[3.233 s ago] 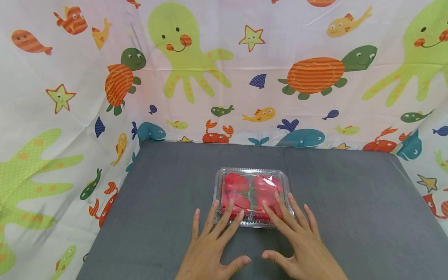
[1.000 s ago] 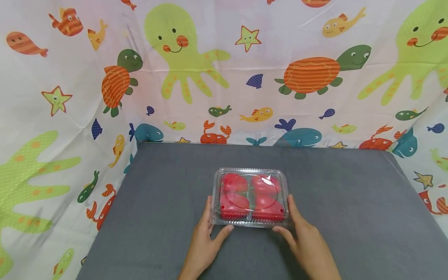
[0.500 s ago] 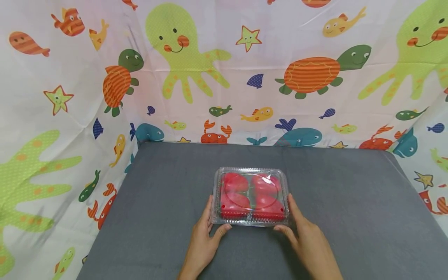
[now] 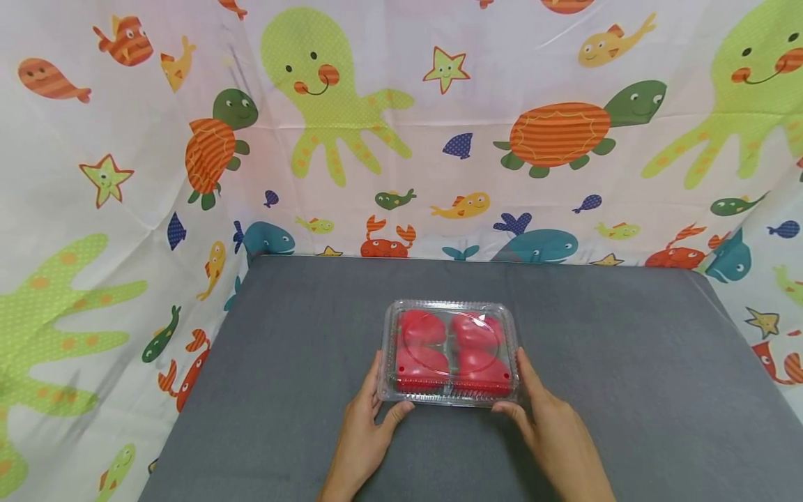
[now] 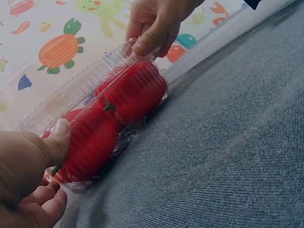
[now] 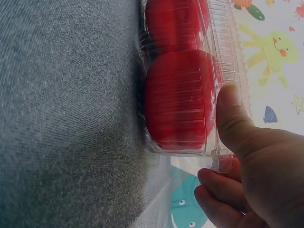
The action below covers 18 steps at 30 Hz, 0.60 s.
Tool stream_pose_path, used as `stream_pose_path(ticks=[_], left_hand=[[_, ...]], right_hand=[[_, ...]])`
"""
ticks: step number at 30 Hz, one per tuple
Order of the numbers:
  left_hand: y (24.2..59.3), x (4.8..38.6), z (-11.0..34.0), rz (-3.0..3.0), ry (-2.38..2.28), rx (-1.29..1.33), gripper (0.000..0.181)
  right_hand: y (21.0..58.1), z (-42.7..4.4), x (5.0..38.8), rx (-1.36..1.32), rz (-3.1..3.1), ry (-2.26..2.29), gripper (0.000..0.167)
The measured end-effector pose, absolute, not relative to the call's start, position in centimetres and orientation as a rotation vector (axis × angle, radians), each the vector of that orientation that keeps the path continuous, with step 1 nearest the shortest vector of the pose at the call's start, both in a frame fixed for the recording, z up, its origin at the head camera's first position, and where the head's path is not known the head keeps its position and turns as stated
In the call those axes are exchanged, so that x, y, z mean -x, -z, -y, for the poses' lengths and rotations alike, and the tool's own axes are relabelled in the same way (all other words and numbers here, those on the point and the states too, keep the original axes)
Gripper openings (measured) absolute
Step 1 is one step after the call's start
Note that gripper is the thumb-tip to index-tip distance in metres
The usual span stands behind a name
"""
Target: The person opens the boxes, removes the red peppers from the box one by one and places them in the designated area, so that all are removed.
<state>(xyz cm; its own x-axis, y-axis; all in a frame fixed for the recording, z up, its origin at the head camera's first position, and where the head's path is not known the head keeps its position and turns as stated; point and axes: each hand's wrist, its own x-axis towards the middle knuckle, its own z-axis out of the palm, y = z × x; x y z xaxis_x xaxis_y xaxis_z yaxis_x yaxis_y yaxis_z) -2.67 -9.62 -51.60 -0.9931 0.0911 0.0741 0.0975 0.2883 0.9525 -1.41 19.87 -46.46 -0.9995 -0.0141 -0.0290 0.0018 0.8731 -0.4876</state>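
Observation:
A clear plastic clamshell box (image 4: 449, 399) with a ridged lid lies near the middle of the grey cloth. Inside are several rounded red fruits or vegetables (image 5: 93, 140) with green stems, resembling bell peppers. My left hand (image 4: 364, 432) grips the box's front left corner, thumb in front and fingers along the side. At the front right corner, my right hand (image 4: 555, 432) holds it the same way; in the right wrist view its thumb (image 6: 232, 111) presses the lid rim. Whether the box's underside touches the cloth is hard to tell.
Grey cloth (image 4: 301, 335) covers the table. A white curtain (image 4: 401, 84) printed with sea animals hangs along the back and both sides, meeting the table's far edge.
Earlier, both hands were spread with fingertips over the box's front part. They then moved to its front corners and took hold. Over the last second almost nothing has moved.

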Motion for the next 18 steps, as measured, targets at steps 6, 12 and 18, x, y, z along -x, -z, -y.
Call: stream_pose_path(ticks=[6, 12, 18], left_hand=[[51.65, 2.90, 9.68, 2.473, 2.016, 0.150, 0.095], [51.62, 2.99, 9.65, 2.393, 2.167, 0.137, 0.089], [51.62, 3.16, 9.35, 2.215, 2.377, 0.076, 0.078]], right_hand=[[46.68, -19.94, 1.27, 0.069, -3.059, 0.775, 0.104], [46.75, -19.89, 1.18, 0.127, -3.106, 0.775, 0.104], [46.84, -19.95, 1.17, 0.129, -3.099, 0.783, 0.104]])
